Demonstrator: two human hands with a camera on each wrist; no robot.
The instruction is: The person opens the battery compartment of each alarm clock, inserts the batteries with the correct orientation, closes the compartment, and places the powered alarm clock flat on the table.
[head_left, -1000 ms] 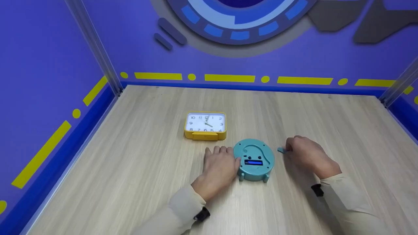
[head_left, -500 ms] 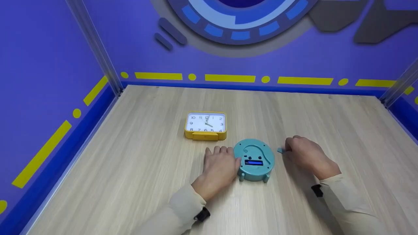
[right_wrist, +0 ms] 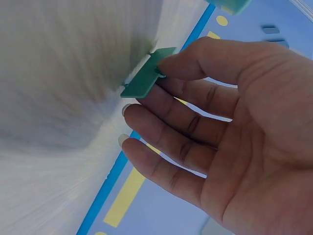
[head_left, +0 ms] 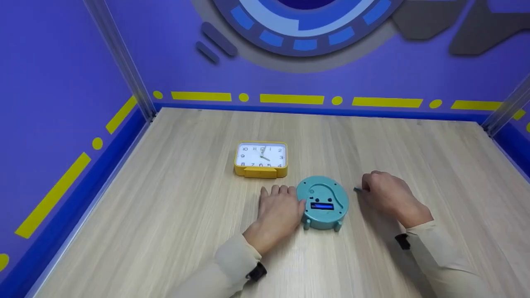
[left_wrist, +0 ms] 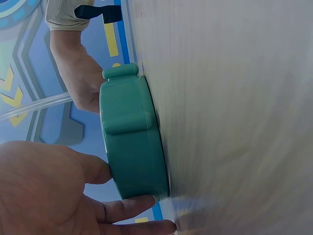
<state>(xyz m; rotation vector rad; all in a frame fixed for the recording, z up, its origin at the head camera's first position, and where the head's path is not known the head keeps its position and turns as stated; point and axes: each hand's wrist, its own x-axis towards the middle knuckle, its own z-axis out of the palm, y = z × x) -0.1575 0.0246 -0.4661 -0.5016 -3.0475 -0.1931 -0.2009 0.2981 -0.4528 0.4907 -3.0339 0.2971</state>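
A round teal clock (head_left: 322,203) lies face down on the table, its back up and its battery slot (head_left: 322,206) uncovered, with two short feet toward the person. My left hand (head_left: 278,209) holds the clock's left rim; the left wrist view has the thumb at the back's edge and the fingers along the side wall. Right of the clock, my right hand (head_left: 387,194) pinches a small teal battery cover (right_wrist: 148,73) between thumb and forefinger, close over the tabletop. The other fingers of that hand are loosely bent beneath it in the right wrist view.
Behind the left hand, a yellow rectangular clock (head_left: 261,159) lies face up on the wooden table (head_left: 186,165). Blue printed panels (head_left: 290,78) wall in the back and sides. A black band (head_left: 256,272) is on the left sleeve.
The battery cover has turned in my right fingers and now shows edge-on in the head view. The left hand and both clocks keep their places.
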